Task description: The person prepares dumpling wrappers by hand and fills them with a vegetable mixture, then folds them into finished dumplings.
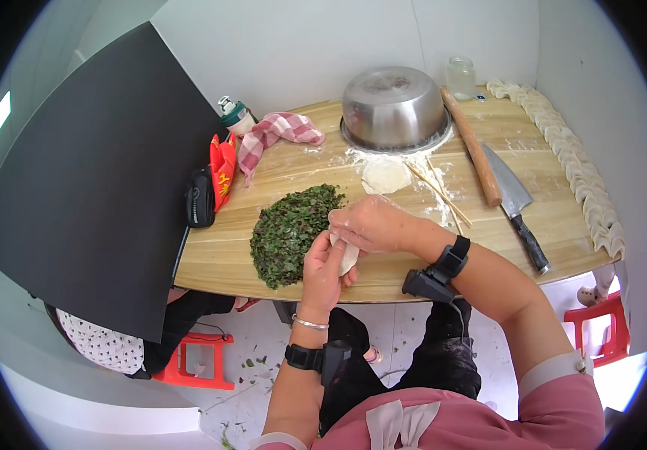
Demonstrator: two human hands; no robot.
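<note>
Over the front edge of the table, both hands meet around a pale dumpling [348, 259]. My left hand [322, 268] cradles it from below with curled fingers. From above, my right hand [374, 223] bends over its upper edge, fingers pressed together there; part of the dumpling is hidden by them. Just left of the hands lies a heap of chopped green leaves [290, 232]. Beyond the right hand, a round dough wrapper [386, 177] rests flat in scattered flour, with chopsticks [447, 199] beside it.
An upturned metal basin [395, 112] stands at the back, near a glass jar [460, 79]. Right of it lie a rolling pin [473, 150] and a cleaver [509, 187]. Folded dumplings [575, 176] line the right edge. A checked cloth [278, 133] and black board [98, 172] are left.
</note>
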